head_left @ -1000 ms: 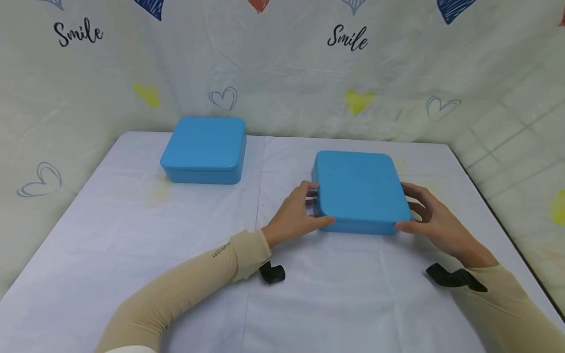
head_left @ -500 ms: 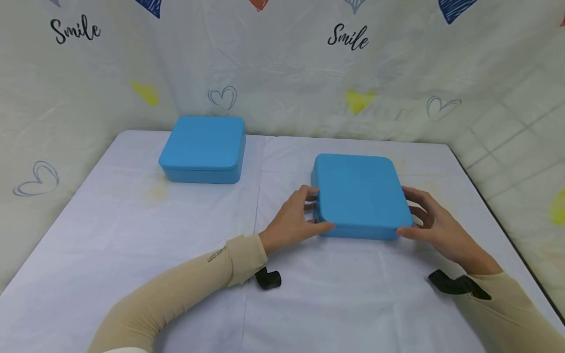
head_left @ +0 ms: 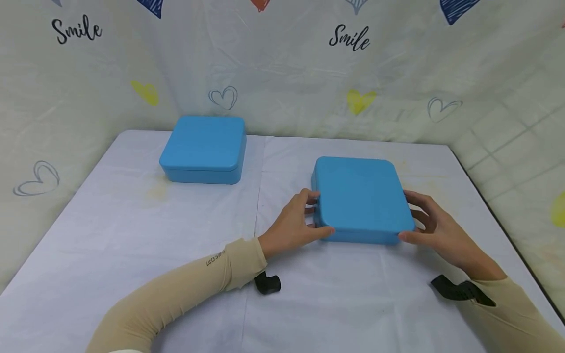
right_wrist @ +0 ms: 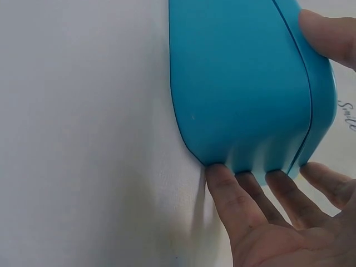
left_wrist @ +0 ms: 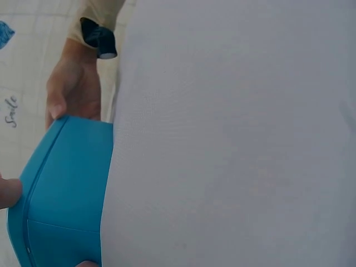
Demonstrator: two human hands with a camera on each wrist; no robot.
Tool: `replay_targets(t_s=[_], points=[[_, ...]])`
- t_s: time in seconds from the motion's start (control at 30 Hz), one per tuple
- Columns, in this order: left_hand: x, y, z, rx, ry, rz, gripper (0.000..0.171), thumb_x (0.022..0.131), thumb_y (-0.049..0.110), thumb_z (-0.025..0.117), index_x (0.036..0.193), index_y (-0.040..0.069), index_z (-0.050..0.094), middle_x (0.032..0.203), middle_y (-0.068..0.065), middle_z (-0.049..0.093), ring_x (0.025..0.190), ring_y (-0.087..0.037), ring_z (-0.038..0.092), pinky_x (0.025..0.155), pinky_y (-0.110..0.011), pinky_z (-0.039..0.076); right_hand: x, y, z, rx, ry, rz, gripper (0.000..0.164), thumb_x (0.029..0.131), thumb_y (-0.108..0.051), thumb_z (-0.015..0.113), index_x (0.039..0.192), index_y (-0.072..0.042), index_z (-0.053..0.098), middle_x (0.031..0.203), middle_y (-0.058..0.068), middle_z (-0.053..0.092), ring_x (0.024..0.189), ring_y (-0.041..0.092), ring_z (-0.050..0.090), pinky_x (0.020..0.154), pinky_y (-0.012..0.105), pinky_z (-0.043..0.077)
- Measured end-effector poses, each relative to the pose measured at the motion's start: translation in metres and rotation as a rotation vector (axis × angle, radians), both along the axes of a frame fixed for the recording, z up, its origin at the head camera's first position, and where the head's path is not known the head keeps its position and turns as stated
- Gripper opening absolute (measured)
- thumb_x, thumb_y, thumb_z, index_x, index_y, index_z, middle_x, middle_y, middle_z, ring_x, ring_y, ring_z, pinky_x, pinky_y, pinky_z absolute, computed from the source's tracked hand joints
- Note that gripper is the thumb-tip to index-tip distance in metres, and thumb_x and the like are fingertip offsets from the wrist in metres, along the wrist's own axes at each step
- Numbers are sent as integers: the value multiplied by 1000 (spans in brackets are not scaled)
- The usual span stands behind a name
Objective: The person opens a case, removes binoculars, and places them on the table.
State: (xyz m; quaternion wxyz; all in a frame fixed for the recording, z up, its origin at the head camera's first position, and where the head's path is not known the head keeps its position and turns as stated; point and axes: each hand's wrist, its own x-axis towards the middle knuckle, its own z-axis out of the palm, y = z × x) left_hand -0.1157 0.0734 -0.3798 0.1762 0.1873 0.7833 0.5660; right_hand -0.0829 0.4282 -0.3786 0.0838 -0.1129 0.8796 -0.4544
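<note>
A blue lidded box (head_left: 364,198) with rounded corners lies on the right half of the white table. My left hand (head_left: 291,225) grips its left side, the thumb at the front left corner and the fingers along the side. On the opposite side my right hand (head_left: 439,233) holds it, thumb on the front right corner. In the right wrist view, the right fingertips touch the side wall of the box (right_wrist: 239,83), whose lower edge is at the tabletop. The left wrist view shows the lid seam of the box (left_wrist: 72,172) and the right hand (left_wrist: 78,89) beyond it.
A second, similar blue box (head_left: 203,147) stands with its lid on at the back left of the table (head_left: 185,289). Behind the table hangs a pale cloth (head_left: 282,63) printed with hearts and lettering. Black straps (head_left: 268,283) are on both wrists.
The right-hand box has slid a little toward me, with both hands moving along with it. Its grip by the two hands looks the same. The other box stays where it was.
</note>
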Motion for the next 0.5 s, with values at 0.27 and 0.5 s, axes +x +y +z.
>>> replay_targets(t_s=[0.27, 0.5], points=[[5, -1, 0, 13, -8, -16, 77, 89, 25, 81, 150, 9, 37, 154, -11, 41, 143, -29, 51, 103, -38, 59, 6, -3, 4, -14, -8, -24, 93, 91, -5, 77, 163, -28, 22, 164, 2, 29, 129, -16, 45, 92, 3, 47], [10, -1, 0, -10, -5, -17, 78, 89, 26, 82, 150, 10, 37, 152, -10, 43, 143, -27, 51, 102, -33, 59, 11, -3, 4, -24, -9, -13, 94, 90, -3, 77, 163, -26, 22, 163, 2, 29, 129, -16, 45, 92, 4, 48]])
